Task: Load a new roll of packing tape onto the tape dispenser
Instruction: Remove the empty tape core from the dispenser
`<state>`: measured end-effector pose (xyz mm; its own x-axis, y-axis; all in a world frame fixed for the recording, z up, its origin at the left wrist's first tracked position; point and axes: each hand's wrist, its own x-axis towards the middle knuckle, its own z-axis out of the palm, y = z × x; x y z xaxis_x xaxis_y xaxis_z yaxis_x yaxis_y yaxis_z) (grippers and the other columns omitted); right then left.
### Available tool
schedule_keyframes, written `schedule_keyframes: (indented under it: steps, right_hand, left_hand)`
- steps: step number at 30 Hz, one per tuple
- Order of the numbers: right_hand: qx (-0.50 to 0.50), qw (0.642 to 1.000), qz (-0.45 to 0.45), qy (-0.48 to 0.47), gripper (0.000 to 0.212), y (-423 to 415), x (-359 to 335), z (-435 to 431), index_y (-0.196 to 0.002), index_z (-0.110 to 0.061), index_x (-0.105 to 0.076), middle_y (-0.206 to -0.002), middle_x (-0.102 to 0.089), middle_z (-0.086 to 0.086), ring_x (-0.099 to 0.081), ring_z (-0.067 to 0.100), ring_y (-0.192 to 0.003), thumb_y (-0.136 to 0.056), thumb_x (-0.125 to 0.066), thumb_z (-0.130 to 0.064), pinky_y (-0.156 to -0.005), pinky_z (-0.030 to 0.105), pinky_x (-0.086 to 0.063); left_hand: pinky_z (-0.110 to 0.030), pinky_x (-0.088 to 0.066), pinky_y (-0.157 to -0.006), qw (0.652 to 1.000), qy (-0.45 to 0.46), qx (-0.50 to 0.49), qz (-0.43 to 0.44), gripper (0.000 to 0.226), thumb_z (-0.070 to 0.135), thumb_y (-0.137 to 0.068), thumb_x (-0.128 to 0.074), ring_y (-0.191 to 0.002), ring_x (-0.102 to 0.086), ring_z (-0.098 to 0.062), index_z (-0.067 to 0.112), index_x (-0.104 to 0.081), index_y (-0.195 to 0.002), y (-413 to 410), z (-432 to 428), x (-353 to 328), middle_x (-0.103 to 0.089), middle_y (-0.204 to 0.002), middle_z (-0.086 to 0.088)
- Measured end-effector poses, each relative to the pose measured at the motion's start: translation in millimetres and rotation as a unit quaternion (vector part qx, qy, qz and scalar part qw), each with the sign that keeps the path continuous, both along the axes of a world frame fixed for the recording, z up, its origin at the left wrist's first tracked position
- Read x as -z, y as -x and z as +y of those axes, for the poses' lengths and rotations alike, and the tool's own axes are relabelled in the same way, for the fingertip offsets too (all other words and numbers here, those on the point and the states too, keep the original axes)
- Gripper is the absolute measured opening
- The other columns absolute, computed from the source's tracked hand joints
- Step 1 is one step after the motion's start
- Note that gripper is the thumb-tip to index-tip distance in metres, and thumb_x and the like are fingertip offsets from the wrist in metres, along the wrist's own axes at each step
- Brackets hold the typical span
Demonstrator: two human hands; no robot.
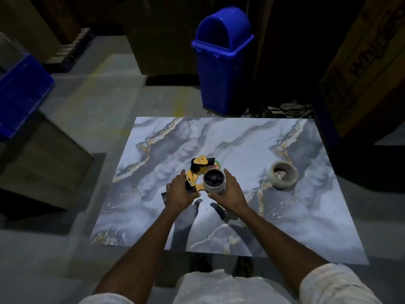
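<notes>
A yellow and black tape dispenser is held above the marble-patterned table, near its middle. My left hand grips the dispenser's handle end. A pale roll of tape sits over the dispenser's black hub, and my right hand is wrapped around that roll from the right side. A second roll, pale with a wide brown core, lies flat on the table to the right, apart from both hands. A small red, green and white label shows just behind the dispenser.
A blue swing-lid bin stands on the floor beyond the table's far edge. A blue crate is at the left, with cardboard boxes at the right and back. The room is dim.
</notes>
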<state>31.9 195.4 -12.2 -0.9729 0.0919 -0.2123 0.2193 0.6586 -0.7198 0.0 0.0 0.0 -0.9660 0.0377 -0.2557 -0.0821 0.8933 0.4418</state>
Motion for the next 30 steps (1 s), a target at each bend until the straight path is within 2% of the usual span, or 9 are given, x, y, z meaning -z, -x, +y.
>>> schedule_keyframes:
  steps: [2,3,5,6,11,19,22,26,30]
  right_hand:
    - [0.022,1.0,-0.011,-0.017,0.108,8.1,4.3,-8.9,-0.147,-0.019,-0.033,-0.137,-0.054,0.01,-0.052,0.033,-0.127,-0.062,-0.082,-0.064,-0.094,0.047,-0.052]
    - [0.033,0.999,-0.026,-0.018,0.111,11.1,10.2,-12.5,-0.147,-0.019,-0.033,-0.136,-0.054,0.009,-0.053,0.033,-0.126,-0.06,-0.081,-0.068,-0.094,0.048,-0.053]
    - [0.05,0.998,-0.047,-0.015,0.111,20.1,33.7,-13.1,-0.144,-0.022,-0.037,-0.133,-0.057,0.005,-0.055,0.03,-0.123,-0.056,-0.08,-0.073,-0.093,0.048,-0.055]
    - [0.062,0.997,-0.04,-0.023,0.107,22.5,37.0,-14.9,-0.14,-0.025,-0.041,-0.128,-0.06,0.003,-0.059,0.029,-0.119,-0.054,-0.079,-0.077,-0.089,0.047,-0.057]
    - [0.089,0.996,-0.002,-0.012,0.076,24.6,27.1,-20.4,-0.116,-0.031,-0.054,-0.11,-0.066,-0.004,-0.065,0.019,-0.1,-0.058,-0.078,-0.073,-0.079,0.04,-0.059]
    - [0.153,0.987,0.054,0.004,0.062,5.0,17.4,-10.4,-0.109,-0.036,-0.055,-0.104,-0.06,-0.013,-0.061,0.008,-0.096,-0.065,-0.079,-0.074,-0.076,0.027,-0.057]
    - [0.159,0.985,0.064,-0.001,0.062,2.5,18.0,0.4,-0.11,-0.037,-0.057,-0.104,-0.062,-0.015,-0.061,0.004,-0.097,-0.065,-0.078,-0.074,-0.077,0.025,-0.057]
    - [0.154,0.986,0.07,-0.003,0.061,1.8,15.8,10.4,-0.114,-0.036,-0.056,-0.108,-0.062,-0.014,-0.059,0.005,-0.101,-0.068,-0.078,-0.07,-0.078,0.018,-0.051]
    - [0.153,0.987,0.051,-0.006,0.071,3.6,24.6,15.0,-0.121,-0.035,-0.052,-0.114,-0.06,-0.009,-0.057,0.011,-0.107,-0.065,-0.074,-0.073,-0.083,0.029,-0.054]
  left_hand:
    - [-0.046,-0.038,-0.103,0.999,-0.03,0.008,0.004,0.093,0.05,-0.071,-0.085,-0.134,-0.048,-0.033,0.016,-0.042,-0.146,4.3,-4.5,5.9,-0.057,-0.141,-0.009]
    - [-0.046,-0.042,-0.096,0.999,-0.049,0.014,0.02,0.076,0.048,-0.069,-0.084,-0.124,-0.054,-0.034,0.021,-0.052,-0.132,7.9,-8.1,13.6,-0.063,-0.127,-0.007]
    - [-0.044,-0.048,-0.079,0.995,-0.083,0.012,0.056,0.051,0.044,-0.064,-0.081,-0.102,-0.061,-0.031,0.025,-0.058,-0.105,12.3,-13.1,23.5,-0.066,-0.101,-0.002]
    - [-0.044,-0.049,-0.075,0.993,-0.099,0.012,0.06,0.048,0.041,-0.063,-0.082,-0.096,-0.061,-0.03,0.023,-0.06,-0.102,13.0,-15.1,24.8,-0.066,-0.096,-0.001]
    - [-0.044,-0.049,-0.071,0.986,-0.138,0.037,0.089,0.044,0.029,-0.065,-0.086,-0.088,-0.058,-0.024,0.019,-0.063,-0.101,18.9,-19.0,30.7,-0.065,-0.093,0.0]
    - [-0.035,-0.045,-0.072,0.978,-0.179,0.064,0.092,0.047,0.018,-0.056,-0.09,-0.094,-0.055,-0.015,0.024,-0.068,-0.097,26.8,1.9,33.3,-0.064,-0.101,0.009]
    - [-0.038,-0.047,-0.07,0.974,-0.191,0.08,0.09,0.042,0.019,-0.057,-0.09,-0.089,-0.056,-0.017,0.024,-0.066,-0.092,29.0,10.1,35.3,-0.065,-0.094,0.009]
    - [-0.043,-0.049,-0.073,0.97,-0.198,0.088,0.114,0.048,0.016,-0.062,-0.091,-0.092,-0.058,-0.026,0.017,-0.066,-0.103,32.9,18.3,36.6,-0.065,-0.098,0.001]
    - [-0.042,-0.052,-0.075,0.971,-0.194,0.087,0.113,0.049,0.018,-0.067,-0.09,-0.094,-0.061,-0.026,0.018,-0.065,-0.109,35.3,23.3,36.3,-0.065,-0.101,-0.001]
